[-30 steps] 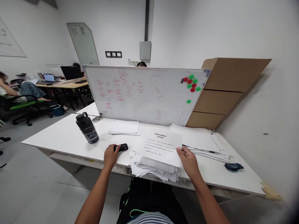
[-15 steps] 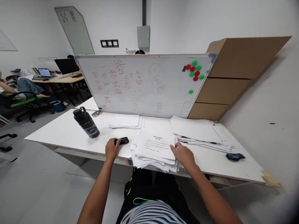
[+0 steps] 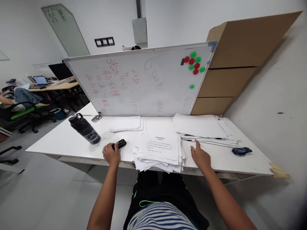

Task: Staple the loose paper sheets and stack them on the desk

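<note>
My left hand (image 3: 112,155) is closed around the rear of a black stapler (image 3: 120,144), which rests on the white table left of the papers. A thick, uneven stack of printed sheets (image 3: 159,151) lies at the table's front edge, between my hands. Right of that stack, my right hand (image 3: 200,156) is open, its index finger stretched toward a dark pen (image 3: 189,140) but apart from it. Behind the pen lies a wide pile of blank-looking sheets (image 3: 199,125). A few more sheets (image 3: 126,123) sit behind the stapler.
A whiteboard (image 3: 139,83) with red writing and magnets stands along the table's back, beside stacked cardboard boxes (image 3: 230,80). At left are a dark water bottle (image 3: 85,129) and a computer mouse (image 3: 96,118). A dark blue object (image 3: 241,151) lies at far right. Another person sits at far left.
My right hand has let go of the printed stack's right edge and moved right, its fingers now stretched out. My left hand still holds the stapler. The view has tilted and shifted slightly.
</note>
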A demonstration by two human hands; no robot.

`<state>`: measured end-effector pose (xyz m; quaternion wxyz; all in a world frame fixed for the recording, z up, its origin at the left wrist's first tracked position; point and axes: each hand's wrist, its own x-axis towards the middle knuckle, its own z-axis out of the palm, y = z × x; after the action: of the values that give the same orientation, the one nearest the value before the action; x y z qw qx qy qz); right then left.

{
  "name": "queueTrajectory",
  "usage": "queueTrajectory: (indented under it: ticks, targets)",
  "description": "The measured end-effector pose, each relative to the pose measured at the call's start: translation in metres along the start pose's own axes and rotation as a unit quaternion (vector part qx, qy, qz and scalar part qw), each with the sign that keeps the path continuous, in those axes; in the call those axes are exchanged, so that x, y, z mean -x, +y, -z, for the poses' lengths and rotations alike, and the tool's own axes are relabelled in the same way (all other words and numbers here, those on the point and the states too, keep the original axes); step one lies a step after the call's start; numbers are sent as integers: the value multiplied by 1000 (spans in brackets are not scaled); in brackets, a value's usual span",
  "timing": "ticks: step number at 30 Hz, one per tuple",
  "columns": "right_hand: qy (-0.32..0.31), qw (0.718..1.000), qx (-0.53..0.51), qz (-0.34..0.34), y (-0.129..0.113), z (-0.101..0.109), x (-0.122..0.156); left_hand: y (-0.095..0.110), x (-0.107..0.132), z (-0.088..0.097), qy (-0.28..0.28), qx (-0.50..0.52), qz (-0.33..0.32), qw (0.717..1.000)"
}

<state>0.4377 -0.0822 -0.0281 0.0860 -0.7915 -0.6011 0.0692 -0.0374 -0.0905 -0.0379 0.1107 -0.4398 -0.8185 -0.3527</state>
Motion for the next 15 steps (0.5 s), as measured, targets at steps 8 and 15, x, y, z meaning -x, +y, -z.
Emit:
queueTrajectory:
  ticks: [8, 15]
  targets:
    - [14, 1000, -4, 26, 0, -1, -7, 60, -17, -16, -76, -5, -198, 977]
    - [-3, 1000, -8, 17, -1, 0, -11, 111, -71, -85, -152, -4, -214, 965]
